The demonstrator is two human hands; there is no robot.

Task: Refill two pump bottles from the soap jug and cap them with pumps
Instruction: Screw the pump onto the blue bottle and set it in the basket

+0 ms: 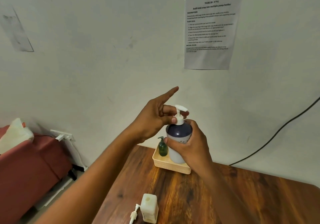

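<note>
My right hand grips a large bottle with a dark blue shoulder and pale body, held upright above the cream basket. My left hand pinches the collar of its white pump between thumb and fingers, index finger pointing out. A small green pump bottle stands in the basket behind the big one. Near the table's front edge stands an open square cream bottle, with a loose white pump lying to its left.
The wooden table meets a white wall carrying a printed task sheet. A black cable runs down the wall at right. A red seat with a white bag on it is at left.
</note>
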